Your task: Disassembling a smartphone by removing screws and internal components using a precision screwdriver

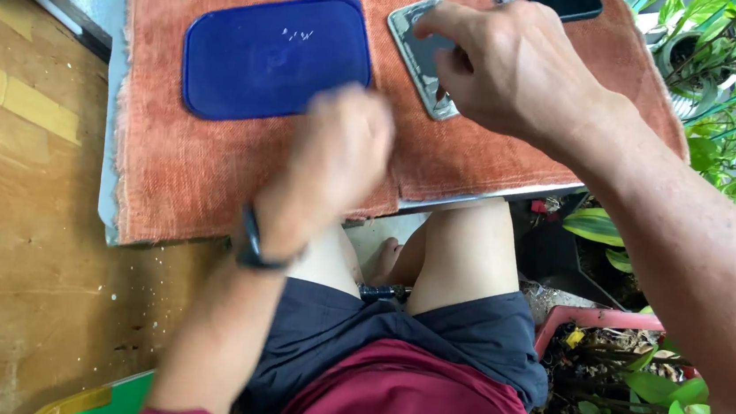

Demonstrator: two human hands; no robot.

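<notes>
We looked down at a worktop covered with an orange cloth [211, 175]. The right hand [513, 69] rested on an opened phone [417, 56] that lay flat on the cloth, and its fingers [442, 23] were bent over the top part of the phone body, touching it. Whether they pinched some small part, we could not tell. The left hand [332, 164] was above the near edge of the cloth, blurred, with the fingers curled in loosely; we could not see anything inside it. On its wrist sat a dark band [251, 241]. A blue lid [276, 55] lay just left of the phone. Green plants [733, 97] stood to the right of the worktop.
</notes>
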